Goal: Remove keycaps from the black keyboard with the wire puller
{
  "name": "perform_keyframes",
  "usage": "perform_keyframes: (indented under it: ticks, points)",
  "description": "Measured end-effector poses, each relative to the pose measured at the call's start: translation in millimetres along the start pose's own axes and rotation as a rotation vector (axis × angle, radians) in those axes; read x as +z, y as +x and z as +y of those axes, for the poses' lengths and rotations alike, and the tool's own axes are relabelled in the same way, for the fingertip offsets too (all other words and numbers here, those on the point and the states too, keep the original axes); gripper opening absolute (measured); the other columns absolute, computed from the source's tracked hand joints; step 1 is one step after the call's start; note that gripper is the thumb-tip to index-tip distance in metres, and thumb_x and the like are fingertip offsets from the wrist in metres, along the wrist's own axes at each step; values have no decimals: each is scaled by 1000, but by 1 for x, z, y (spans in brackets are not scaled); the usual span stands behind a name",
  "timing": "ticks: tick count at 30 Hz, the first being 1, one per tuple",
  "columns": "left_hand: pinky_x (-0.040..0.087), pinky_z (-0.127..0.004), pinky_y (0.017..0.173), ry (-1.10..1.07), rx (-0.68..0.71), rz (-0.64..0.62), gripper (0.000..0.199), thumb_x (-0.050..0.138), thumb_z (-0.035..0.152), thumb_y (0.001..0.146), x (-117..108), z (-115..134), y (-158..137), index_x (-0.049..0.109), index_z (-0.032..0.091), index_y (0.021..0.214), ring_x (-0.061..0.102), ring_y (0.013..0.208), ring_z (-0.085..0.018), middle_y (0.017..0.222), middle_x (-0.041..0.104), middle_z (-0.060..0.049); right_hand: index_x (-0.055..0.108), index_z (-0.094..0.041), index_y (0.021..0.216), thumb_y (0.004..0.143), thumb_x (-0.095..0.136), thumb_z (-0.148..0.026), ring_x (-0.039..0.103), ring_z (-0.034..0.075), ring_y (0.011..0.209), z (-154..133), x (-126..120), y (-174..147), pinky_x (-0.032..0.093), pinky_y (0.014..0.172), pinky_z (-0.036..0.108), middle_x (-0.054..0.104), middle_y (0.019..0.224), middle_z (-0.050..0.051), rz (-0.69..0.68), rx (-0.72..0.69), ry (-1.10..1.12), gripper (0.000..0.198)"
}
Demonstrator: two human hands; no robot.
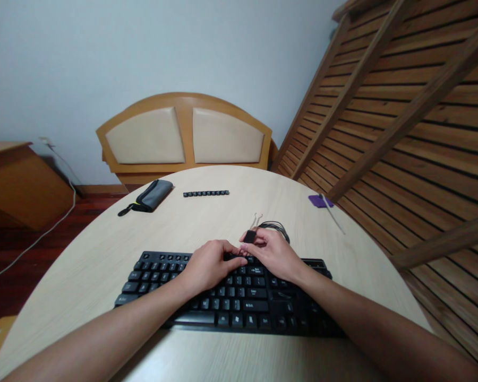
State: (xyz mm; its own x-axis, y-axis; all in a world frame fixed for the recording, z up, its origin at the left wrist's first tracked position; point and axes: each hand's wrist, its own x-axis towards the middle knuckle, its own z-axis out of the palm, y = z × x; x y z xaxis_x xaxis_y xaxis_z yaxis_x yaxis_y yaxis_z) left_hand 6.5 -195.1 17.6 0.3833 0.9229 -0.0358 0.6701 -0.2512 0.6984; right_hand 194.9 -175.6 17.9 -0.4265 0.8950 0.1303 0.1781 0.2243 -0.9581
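A black keyboard (258,306) lies on the round table in front of me. My right hand (276,253), above its back edge, is closed on a keycap puller (249,236) with a black handle and two thin wire prongs pointing up and away from me. My left hand (209,263) rests over the upper rows of keys, its fingertips drawn together close to the right fingertips. Whatever sits between its thumb and fingers is hidden. Farther back, several black keycaps (206,193) stand in one straight row.
Behind my right hand lies a coiled black cable (276,227). A grey pouch (155,195) with a strap sits at the far left of the table (83,265). At the right edge are a purple item (317,201) and a thin brush-like stick (334,216). A headboard (189,138) stands beyond.
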Motion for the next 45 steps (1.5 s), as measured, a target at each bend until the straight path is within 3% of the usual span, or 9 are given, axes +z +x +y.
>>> perform_keyframes:
  ticks: [12, 18, 22, 28, 33, 37, 40, 45]
  points:
    - [48, -35, 84, -54, 30, 10, 30, 61, 49, 82, 0, 0, 0, 75, 27, 98, 66, 92, -25, 102, 74, -3, 63, -17, 93, 80, 68, -40, 70, 18, 72, -3, 0, -1, 56, 67, 29, 70, 72, 3, 53, 84, 112, 27]
    - [48, -34, 80, -109, -20, -12, 27, 63, 46, 81, 0, 0, 0, 74, 26, 94, 66, 86, -23, 94, 75, -1, 62, -16, 99, 80, 68, -38, 71, 18, 76, -1, -1, 0, 57, 61, 25, 72, 86, 7, 146, 114, 115, 29]
    - [47, -32, 82, -214, 30, -26, 22, 63, 40, 83, 0, 0, 0, 73, 24, 94, 66, 89, -21, 95, 75, -1, 60, -16, 101, 81, 67, -38, 71, 17, 76, 0, -3, 1, 57, 58, 23, 73, 90, 9, 208, 124, 97, 30]
    - [48, -29, 71, -271, 55, 53, 25, 63, 34, 84, 0, 2, 0, 69, 19, 102, 64, 77, -18, 84, 71, -2, 61, -15, 101, 80, 68, -38, 71, 17, 74, 0, -3, 2, 57, 61, 26, 73, 88, 9, 219, 104, 89, 32]
    - [49, -30, 75, -166, 103, 78, 27, 55, 35, 90, -6, 2, -2, 68, 23, 109, 66, 83, -19, 95, 73, -3, 60, -16, 101, 81, 67, -37, 71, 17, 74, 1, -3, 3, 57, 61, 25, 72, 87, 9, 213, 101, 89, 30]
    - [49, -31, 73, -40, 15, 83, 30, 57, 40, 87, -20, -3, 5, 68, 21, 108, 68, 82, -22, 92, 75, -5, 60, -16, 101, 82, 66, -36, 70, 16, 73, 3, -2, 3, 56, 59, 25, 72, 88, 9, 203, 115, 93, 28]
    - [48, -30, 69, 129, 15, 122, 29, 58, 43, 86, -36, -6, 19, 70, 21, 98, 68, 79, -22, 90, 76, -6, 60, -16, 101, 83, 66, -35, 70, 15, 72, 6, -2, 4, 55, 58, 24, 72, 88, 10, 187, 113, 105, 27]
    - [46, -30, 67, 467, 111, 203, 27, 54, 42, 90, -54, -11, 59, 72, 24, 98, 66, 81, -23, 92, 75, -5, 60, -15, 100, 83, 66, -34, 69, 15, 70, 10, -1, 4, 55, 57, 23, 72, 87, 9, 178, 106, 106, 26]
